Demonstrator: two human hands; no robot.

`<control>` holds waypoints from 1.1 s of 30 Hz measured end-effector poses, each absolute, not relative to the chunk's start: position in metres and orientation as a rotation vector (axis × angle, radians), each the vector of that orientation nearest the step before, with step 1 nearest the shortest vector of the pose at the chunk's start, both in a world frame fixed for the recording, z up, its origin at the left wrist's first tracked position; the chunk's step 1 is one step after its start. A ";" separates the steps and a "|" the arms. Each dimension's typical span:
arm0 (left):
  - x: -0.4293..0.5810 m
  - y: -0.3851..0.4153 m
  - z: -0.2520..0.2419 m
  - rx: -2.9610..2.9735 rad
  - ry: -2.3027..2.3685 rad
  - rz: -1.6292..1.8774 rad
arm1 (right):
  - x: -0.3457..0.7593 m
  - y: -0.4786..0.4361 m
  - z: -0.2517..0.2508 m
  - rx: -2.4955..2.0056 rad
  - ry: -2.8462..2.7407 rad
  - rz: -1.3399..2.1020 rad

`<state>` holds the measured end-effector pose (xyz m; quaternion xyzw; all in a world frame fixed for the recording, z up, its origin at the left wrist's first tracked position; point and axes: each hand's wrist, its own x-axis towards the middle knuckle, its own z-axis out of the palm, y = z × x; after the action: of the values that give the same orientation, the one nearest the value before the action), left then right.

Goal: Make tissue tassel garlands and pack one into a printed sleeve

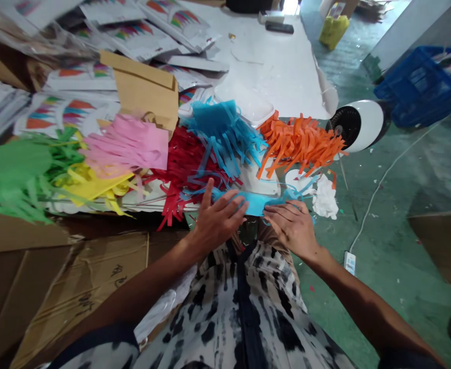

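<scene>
A strip of light blue tissue paper (257,204) with fringed ends lies along the table's front edge, close to my body. My left hand (221,214) rests on its left part, fingers stretched out and thumb apart. On the strip's right part, my right hand (292,225) lies with its fingers extended over the paper; the paper under the fingers is hidden. Just beyond are a blue fringed bundle (220,123), a dark red fringed bundle (183,156) and an orange fringed bundle (300,141).
Pink (133,141), yellow (90,182) and green (18,169) fringed bundles lie to the left. Behind them are a brown box (144,92) and several printed packets (141,38). A white fan (367,125) stands right; a power strip (349,262) lies on the floor.
</scene>
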<state>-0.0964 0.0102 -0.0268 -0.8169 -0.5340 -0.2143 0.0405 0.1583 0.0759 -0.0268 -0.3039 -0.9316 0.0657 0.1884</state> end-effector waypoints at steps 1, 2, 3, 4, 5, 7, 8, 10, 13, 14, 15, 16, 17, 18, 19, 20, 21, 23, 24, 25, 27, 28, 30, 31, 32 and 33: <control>-0.093 0.012 -0.027 -2.542 -1.616 -0.671 | 0.158 0.077 -0.025 -0.866 -2.619 0.218; -0.090 0.015 -0.027 -2.574 -1.610 -0.689 | 0.158 0.078 -0.024 -0.890 -2.622 0.247; -0.089 0.017 -0.028 -2.585 -1.631 -0.706 | 0.158 0.079 -0.023 -0.922 -2.627 0.269; -0.088 0.020 -0.029 -2.583 -1.676 -0.706 | 0.157 0.080 -0.022 -0.961 -2.634 0.281; -0.089 0.022 -0.029 -2.565 -1.723 -0.715 | 0.157 0.082 -0.022 -1.004 -2.640 0.283; -0.092 0.024 -0.028 -2.527 -1.805 -0.742 | 0.157 0.085 -0.021 -1.094 -2.648 0.272; -0.095 0.024 -0.027 -2.514 -1.843 -0.751 | 0.157 0.087 -0.021 -1.132 -2.645 0.270; -0.099 0.024 -0.024 -2.476 -1.931 -0.755 | 0.156 0.091 -0.020 -1.197 -2.629 0.279; -0.103 0.026 -0.019 -2.355 -2.061 -0.703 | 0.152 0.097 -0.017 -1.293 -2.639 0.279; -0.103 0.028 -0.019 -2.317 -2.088 -0.678 | 0.150 0.099 -0.016 -1.318 -2.657 0.266; -0.103 0.029 -0.018 -2.293 -2.102 -0.657 | 0.148 0.100 -0.015 -1.337 -2.677 0.248; -0.103 0.031 -0.018 -2.284 -2.107 -0.638 | 0.147 0.101 -0.013 -1.350 -2.695 0.229; -0.103 0.032 -0.018 -2.286 -2.106 -0.623 | 0.145 0.101 -0.012 -1.357 -2.706 0.214; -0.103 0.034 -0.019 -2.296 -2.102 -0.610 | 0.144 0.102 -0.012 -1.362 -2.711 0.207; -0.103 0.035 -0.019 -2.309 -2.097 -0.602 | 0.143 0.102 -0.011 -1.366 -2.710 0.208; -0.103 0.036 -0.019 -2.319 -2.094 -0.597 | 0.143 0.102 -0.011 -1.370 -2.705 0.214; -0.104 0.037 -0.019 -2.324 -2.095 -0.594 | 0.142 0.101 -0.011 -1.375 -2.700 0.220; -0.104 0.038 -0.019 -2.332 -2.103 -0.584 | 0.140 0.101 -0.010 -1.395 -2.696 0.219; -0.104 0.038 -0.018 -2.333 -2.107 -0.571 | 0.138 0.100 -0.009 -1.411 -2.698 0.205; -0.104 0.038 -0.017 -2.329 -2.109 -0.558 | 0.137 0.100 -0.009 -1.427 -2.701 0.184; -0.102 0.038 -0.016 -2.311 -2.066 -0.563 | 0.132 0.099 -0.006 -1.464 -2.688 0.110; -0.100 0.039 -0.016 -2.310 -1.999 -0.585 | 0.130 0.098 -0.005 -1.473 -2.667 0.053; -0.096 0.039 -0.018 -2.366 -1.756 -0.638 | 0.127 0.094 -0.005 -1.384 -2.644 -0.071; -0.093 0.039 -0.019 -2.417 -1.613 -0.646 | 0.127 0.091 -0.007 -1.276 -2.648 -0.118; -0.092 0.039 -0.020 -2.470 -1.490 -0.632 | 0.127 0.087 -0.009 -1.146 -2.663 -0.146; -0.092 0.039 -0.022 -2.515 -1.406 -0.604 | 0.129 0.084 -0.013 -1.019 -2.684 -0.155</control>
<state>-0.0919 0.0392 -0.0219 -0.8502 -0.4752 -0.2040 0.0988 0.1291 0.0837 -0.0129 -0.3512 -0.9253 -0.0535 0.1329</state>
